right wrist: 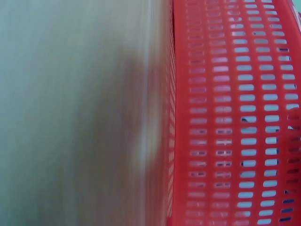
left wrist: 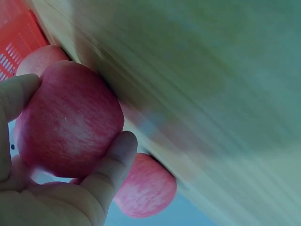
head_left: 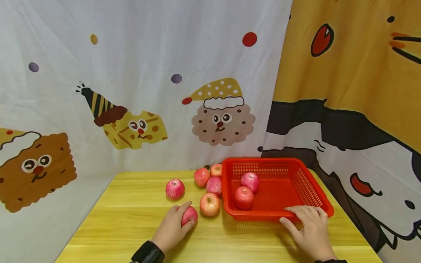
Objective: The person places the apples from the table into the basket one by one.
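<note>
My left hand (head_left: 172, 226) grips a red apple (left wrist: 70, 120) between thumb and fingers, low over the table. Another red apple (head_left: 175, 189) sits just beyond that hand, and a paler yellow-red apple (head_left: 209, 204) is close on its right. On the right, a red plastic basket (head_left: 276, 215) with slotted walls has two apples inside, a pink-striped apple (head_left: 250, 182) and a redder apple (head_left: 244, 198), both toward its left side. My right hand (head_left: 310, 228) holds the basket's near rim, fingers over the edge and thumb outside.
More apples cluster against the basket's left wall: a red one (head_left: 201, 176), a pink one (head_left: 214, 185) and a partly hidden one (head_left: 216, 170). A printed white curtain (head_left: 148, 73) hangs behind the wooden table (head_left: 108, 219), and a yellow patterned curtain (head_left: 302, 76) hangs on the right.
</note>
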`<action>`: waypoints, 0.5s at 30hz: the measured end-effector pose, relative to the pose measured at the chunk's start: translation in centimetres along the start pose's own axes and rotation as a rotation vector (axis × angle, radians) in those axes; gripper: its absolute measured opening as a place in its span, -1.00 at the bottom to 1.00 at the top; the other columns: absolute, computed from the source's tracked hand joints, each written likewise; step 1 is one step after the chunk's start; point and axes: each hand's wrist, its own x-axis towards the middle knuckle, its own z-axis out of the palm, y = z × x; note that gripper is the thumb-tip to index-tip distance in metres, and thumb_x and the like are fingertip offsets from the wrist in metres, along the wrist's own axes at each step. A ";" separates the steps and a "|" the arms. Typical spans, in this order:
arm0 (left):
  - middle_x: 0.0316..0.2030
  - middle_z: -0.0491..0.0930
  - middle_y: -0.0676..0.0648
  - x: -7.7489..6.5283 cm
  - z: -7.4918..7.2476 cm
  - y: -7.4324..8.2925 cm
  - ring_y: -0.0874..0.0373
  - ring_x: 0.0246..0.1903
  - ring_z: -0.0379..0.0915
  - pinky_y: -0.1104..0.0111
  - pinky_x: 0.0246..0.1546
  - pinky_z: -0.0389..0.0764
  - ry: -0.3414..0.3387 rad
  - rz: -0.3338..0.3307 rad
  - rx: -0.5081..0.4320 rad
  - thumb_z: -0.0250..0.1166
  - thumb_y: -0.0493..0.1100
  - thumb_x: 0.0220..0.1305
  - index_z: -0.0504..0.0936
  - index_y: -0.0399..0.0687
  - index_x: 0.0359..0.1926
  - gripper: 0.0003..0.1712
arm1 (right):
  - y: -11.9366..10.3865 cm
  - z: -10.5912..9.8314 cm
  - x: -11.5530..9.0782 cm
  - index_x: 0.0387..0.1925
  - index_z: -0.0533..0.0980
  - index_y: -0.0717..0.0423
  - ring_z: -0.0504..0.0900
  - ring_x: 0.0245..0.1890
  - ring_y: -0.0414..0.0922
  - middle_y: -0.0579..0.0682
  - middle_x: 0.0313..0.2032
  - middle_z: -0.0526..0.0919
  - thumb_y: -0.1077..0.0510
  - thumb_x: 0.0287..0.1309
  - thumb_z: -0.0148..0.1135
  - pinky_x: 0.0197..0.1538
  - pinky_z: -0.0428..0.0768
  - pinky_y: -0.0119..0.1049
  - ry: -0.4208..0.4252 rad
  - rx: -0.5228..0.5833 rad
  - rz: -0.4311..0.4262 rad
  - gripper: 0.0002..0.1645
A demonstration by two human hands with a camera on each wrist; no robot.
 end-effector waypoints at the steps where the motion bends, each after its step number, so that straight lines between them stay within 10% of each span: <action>1: -0.11 0.49 -0.20 -0.1 0.0 -0.1 0.04 -0.19 0.45 0.08 -0.16 0.61 -0.001 -0.015 -0.009 0.43 0.07 0.18 0.43 -0.02 0.33 -0.26 | 0.1 -0.1 -0.1 -0.17 0.67 0.01 0.43 -0.07 0.02 0.00 -0.19 0.68 -0.11 -0.17 0.55 0.03 0.11 0.21 0.005 0.006 0.005 -0.51; 9: 0.05 0.46 -0.24 -0.5 -0.7 -1.0 0.00 -0.08 0.47 0.00 -0.09 0.61 0.040 -0.133 -0.083 0.44 0.05 0.16 0.31 -0.12 0.40 -0.14 | 1.4 -1.2 -0.4 -0.23 0.66 -0.01 0.43 -0.08 0.06 0.01 -0.23 0.67 -0.07 -0.18 0.57 0.11 0.08 0.26 0.030 -0.004 0.080 -0.57; 15: 0.12 0.44 -0.15 0.7 -2.1 0.9 0.05 0.01 0.43 0.02 -0.05 0.60 0.206 0.039 -0.152 0.49 0.00 0.12 0.37 -0.05 0.37 -0.17 | 1.8 -1.3 -0.3 -0.25 0.66 -0.03 0.44 -0.10 0.06 0.02 -0.25 0.69 -0.10 -0.15 0.55 0.11 0.12 0.24 0.005 -0.022 0.080 -0.59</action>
